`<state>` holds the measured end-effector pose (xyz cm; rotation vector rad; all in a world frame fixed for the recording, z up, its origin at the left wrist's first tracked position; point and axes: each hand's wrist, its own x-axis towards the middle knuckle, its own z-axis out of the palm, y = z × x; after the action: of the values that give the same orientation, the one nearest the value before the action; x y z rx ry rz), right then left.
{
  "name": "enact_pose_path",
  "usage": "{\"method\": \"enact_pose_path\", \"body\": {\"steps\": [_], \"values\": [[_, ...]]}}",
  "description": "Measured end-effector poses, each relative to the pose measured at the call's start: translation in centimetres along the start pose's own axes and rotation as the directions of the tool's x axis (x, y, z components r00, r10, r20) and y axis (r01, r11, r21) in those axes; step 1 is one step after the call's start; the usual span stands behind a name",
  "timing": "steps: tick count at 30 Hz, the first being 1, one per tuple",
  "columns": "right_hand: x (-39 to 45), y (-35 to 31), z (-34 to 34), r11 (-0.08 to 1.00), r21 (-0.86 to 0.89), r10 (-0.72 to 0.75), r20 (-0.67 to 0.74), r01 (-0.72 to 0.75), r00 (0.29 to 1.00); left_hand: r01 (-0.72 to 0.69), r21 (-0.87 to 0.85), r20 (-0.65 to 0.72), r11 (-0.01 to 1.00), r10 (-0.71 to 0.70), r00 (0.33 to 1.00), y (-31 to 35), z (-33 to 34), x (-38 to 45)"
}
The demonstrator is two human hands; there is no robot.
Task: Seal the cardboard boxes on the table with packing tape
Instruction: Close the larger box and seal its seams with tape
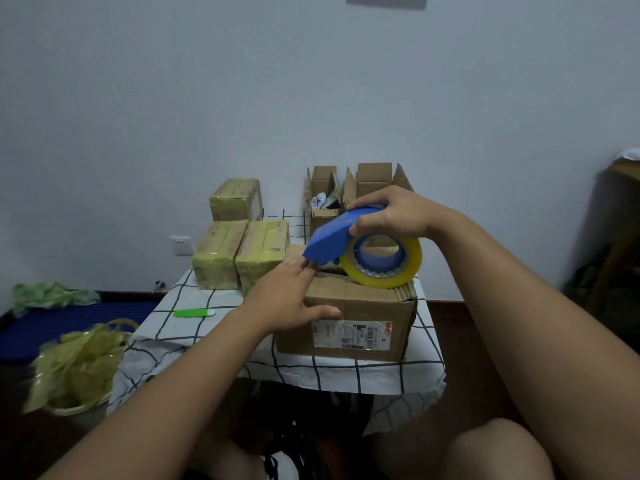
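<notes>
A brown cardboard box [360, 306] with a white shipping label on its front stands near the front of the small table [180, 327], which wears a checked cloth. My right hand [391, 213] grips a blue tape dispenser [332, 240] holding a yellowish roll of packing tape [384, 271], which rests on the box's top. My left hand [291, 296] lies on the box's top left edge, fingers straight and reaching under the dispenser's nose, thumb down the front face.
Three boxes wrapped in yellowish tape [239, 251] stand at the table's back left. Two open boxes [349, 192] stand at the back right. A green utility knife [194, 312] lies on the cloth. A bin of used tape [79, 368] sits on the floor at left.
</notes>
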<state>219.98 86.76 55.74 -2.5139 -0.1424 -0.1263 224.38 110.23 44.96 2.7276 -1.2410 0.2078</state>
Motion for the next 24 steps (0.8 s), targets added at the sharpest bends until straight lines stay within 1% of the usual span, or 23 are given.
{"method": "enact_pose_path", "body": {"steps": [4, 9, 13, 19, 24], "values": [[-0.6, -0.4, -0.3, 1.000, -0.009, -0.005, 0.012, 0.005, 1.000, 0.008, -0.025, 0.022, 1.000, -0.007, 1.000, 0.1, -0.4, -0.2], [-1.4, 0.2, -1.2, 1.000, 0.021, 0.001, 0.018, -0.001, 1.000, -0.034, -0.069, 0.009, 0.997, 0.035, 0.999, 0.1, -0.5, -0.3], [-1.8, 0.5, -2.2, 1.000, 0.000, 0.011, 0.032, -0.011, 0.999, -0.013, -0.045, 0.043, 0.999, 0.015, 0.999, -0.2, -0.3, -0.2], [-2.7, 1.1, -3.6, 0.999, -0.044, 0.028, 0.049, -0.026, 0.998, 0.014, -0.042, 0.083, 0.999, -0.010, 0.996, -0.3, -0.3, -0.3], [-3.7, 2.2, -5.0, 0.986, -0.152, 0.077, 0.054, -0.068, 0.996, 0.015, -0.024, 0.084, 1.000, -0.013, 0.996, -0.6, -0.3, -0.1]]}}
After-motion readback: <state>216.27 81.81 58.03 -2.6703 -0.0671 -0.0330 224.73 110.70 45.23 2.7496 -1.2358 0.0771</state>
